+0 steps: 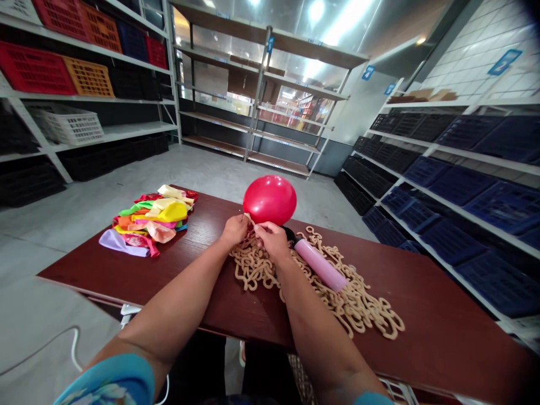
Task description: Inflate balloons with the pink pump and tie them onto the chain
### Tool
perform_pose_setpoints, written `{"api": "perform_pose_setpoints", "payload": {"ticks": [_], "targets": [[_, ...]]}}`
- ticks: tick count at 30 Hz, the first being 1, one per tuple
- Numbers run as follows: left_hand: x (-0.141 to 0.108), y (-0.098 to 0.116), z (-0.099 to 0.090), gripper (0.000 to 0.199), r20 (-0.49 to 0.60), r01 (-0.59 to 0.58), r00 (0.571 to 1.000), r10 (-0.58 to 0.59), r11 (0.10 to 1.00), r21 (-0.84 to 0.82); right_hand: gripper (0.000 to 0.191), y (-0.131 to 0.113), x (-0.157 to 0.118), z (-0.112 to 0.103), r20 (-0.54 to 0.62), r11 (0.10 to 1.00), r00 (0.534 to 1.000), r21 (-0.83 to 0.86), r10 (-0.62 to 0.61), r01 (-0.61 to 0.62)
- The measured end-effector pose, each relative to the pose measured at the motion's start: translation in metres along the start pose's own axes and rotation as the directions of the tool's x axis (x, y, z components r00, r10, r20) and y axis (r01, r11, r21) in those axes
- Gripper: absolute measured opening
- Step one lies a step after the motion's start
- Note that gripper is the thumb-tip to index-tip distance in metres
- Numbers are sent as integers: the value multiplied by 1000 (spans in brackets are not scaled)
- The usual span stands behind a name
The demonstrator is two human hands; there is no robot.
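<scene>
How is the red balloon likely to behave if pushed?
The red balloon is rounded and inflated, so it's probably very light and apt to drift or roll. Its smooth, shiny skin looks taut, so it would likely spring back but might burst.

Red balloon (270, 198): inflated, end at my left grip (236, 229) and right grip (273, 238)
Pink cylinder (320, 264): on tan cords (253, 270)
Limp balloons (172, 212): table (422, 298), left end

The inflated balloon (270, 198) is gleaming pinkish red; the limp balloons (147, 222) are mixing lilac, red, yellow, cream, orange, green and pink. The cylinder (321, 265) is showing pale pink, the curly strands (378, 315) tan. The tabletop (426, 298) is showing grained reddish brown, the left sleeve (122, 374) turquoise with flower print.
</scene>
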State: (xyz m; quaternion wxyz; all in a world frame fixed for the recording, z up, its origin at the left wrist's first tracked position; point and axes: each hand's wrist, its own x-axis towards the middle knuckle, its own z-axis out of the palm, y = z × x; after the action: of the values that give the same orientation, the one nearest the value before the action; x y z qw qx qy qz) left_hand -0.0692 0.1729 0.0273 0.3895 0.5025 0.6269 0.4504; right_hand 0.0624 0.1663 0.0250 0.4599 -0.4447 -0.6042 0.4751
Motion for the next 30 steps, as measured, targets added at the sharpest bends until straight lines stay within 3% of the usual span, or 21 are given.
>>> {"api": "perform_pose_setpoints", "payload": {"ticks": [3, 6, 9, 12, 16, 20, 23, 26, 30], "targets": [[1, -5, 1, 37, -91, -147, 978, 189, 926, 347, 22, -5, -3, -4, 95, 967, 977, -150, -192, 205], [-2, -5, 3, 39, -48, -231, 959, 280, 868, 440, 21, -8, -2, -9, 128, 863, 907, -281, -400, 420], [-6, -4, 7, 38, -3, -265, 954, 300, 846, 464, 19, -7, 1, -12, 100, 810, 867, -317, -489, 493], [-8, -5, 11, 37, 25, -281, 952, 304, 844, 457, 15, -2, 4, -12, 45, 883, 909, -225, -413, 412], [-9, -6, 13, 38, 48, -304, 947, 316, 841, 448, 18, 0, 4, -7, 11, 986, 985, -5, -169, 170], [-11, -5, 12, 39, 75, -346, 934, 349, 835, 427, 27, -3, 3, -6, 28, 983, 999, 186, -15, 9], [-13, -4, 11, 35, 103, -378, 923, 371, 821, 427, 30, -4, 4, -8, 47, 971, 996, 225, 71, -80], [-13, -5, 10, 25, 110, -391, 918, 380, 828, 401, 28, -4, 4, -10, 59, 970, 992, 213, 110, -120], [-13, -6, 12, 19, 104, -397, 917, 385, 859, 323, 22, -5, 4, -10, 31, 992, 998, 112, 56, -59]]}}
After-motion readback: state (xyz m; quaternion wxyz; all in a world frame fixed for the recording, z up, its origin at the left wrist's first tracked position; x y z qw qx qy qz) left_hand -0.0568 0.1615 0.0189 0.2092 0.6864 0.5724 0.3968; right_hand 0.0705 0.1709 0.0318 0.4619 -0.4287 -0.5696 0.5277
